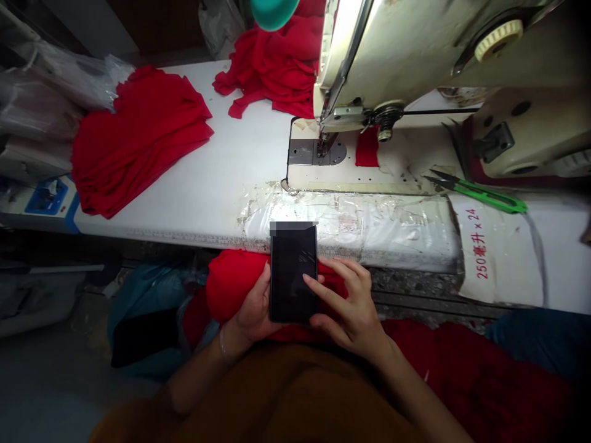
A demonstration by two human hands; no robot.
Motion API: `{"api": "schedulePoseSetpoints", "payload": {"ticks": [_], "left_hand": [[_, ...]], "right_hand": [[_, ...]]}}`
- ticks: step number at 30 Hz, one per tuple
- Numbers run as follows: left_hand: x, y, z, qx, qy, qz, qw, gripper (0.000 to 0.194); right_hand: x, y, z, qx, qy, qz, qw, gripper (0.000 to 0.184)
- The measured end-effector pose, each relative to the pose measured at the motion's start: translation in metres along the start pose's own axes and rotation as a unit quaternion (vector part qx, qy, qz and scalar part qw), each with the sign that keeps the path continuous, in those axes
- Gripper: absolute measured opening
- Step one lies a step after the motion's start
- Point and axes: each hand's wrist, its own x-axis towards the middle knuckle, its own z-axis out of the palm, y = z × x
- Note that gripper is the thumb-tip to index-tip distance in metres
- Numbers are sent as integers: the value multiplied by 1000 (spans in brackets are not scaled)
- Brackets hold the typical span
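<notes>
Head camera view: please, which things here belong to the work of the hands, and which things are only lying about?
In use: left hand holding a black smartphone; right hand, fingertip on the smartphone; red cloth bunched behind it.

Lying about: sewing machine; green-handled thread snips; folded red fabric on the white table; plastic bags.

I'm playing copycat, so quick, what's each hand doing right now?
Left hand: closed, holding a black smartphone.
Right hand: open, not gripping, its index finger on the phone's screen.
</notes>
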Motion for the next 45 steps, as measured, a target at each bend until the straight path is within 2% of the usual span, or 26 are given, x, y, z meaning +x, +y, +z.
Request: {"api": "schedulePoseSetpoints", "payload": {"ticks": [8, 12, 15, 20, 24, 28, 33, 39, 45], "left_hand": [[-1, -1, -6, -9, 19, -10, 1000, 69], [-3, -1, -8, -3, 49, -10, 999, 68], [-3, 0, -6, -5, 44, -7, 999, 70], [-1, 0, -3, -12, 20, -2, 1000, 71], [-1, 0, -4, -12, 27, 4, 1000, 68], [-2, 0, -2, -10, 39, 10, 999, 69], [-3, 0, -2, -10, 26, -8, 1000, 72], [-2, -2, -10, -9, 16, 4, 1000, 68], [-1, -3, -10, -3, 42, 14, 999, 68]], "right_hand": [[-7, -2, -3, 101, -13, -43, 994, 34], [-11, -5, -2, 115, -22, -44, 992, 32], [-13, -5, -1, 116, -24, -45, 992, 30], [-13, -6, 0, 112, -25, -48, 992, 29], [-12, -9, -1, 130, -21, -49, 990, 27], [-12, -12, -4, 173, -13, -22, 985, 36], [-10, -10, -4, 118, 11, 3, 993, 45], [-7, -9, -3, 68, 12, 5, 998, 46], [-5, -9, -2, 51, 9, 1, 999, 44]]}}
